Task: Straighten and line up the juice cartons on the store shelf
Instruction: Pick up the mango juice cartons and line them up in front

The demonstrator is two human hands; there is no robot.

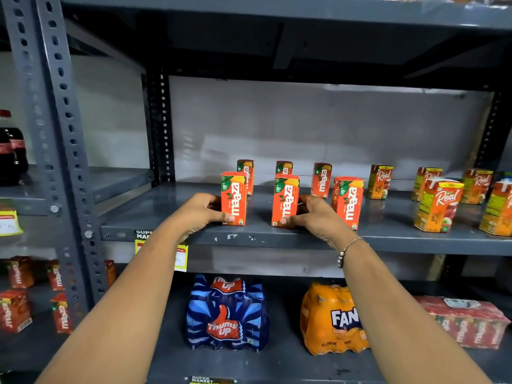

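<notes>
1. Two bare forearms reach up from the bottom of the frame to the middle shelf [304, 239]; a beaded bracelet [345, 252] circles the right wrist.
2. Left hand [198, 210] wraps the front-left Maaza carton [234, 199], thumb on its front lower edge, grip closed on it.
3. Right hand [314, 214] clasps the front-middle Maaza carton [285, 200] the same way, fingers behind it, probably touching its back.
4. A third front carton [349, 202] stands at centre-right, turned slightly askew.
5. Three more Maaza cartons [284, 167] stand upright behind.
6. Real cartons [439, 206] fill the right of the frame.
7. Thums Up pack [227, 314] and Fanta pack [332, 320] sit on the lower shelf.
</notes>
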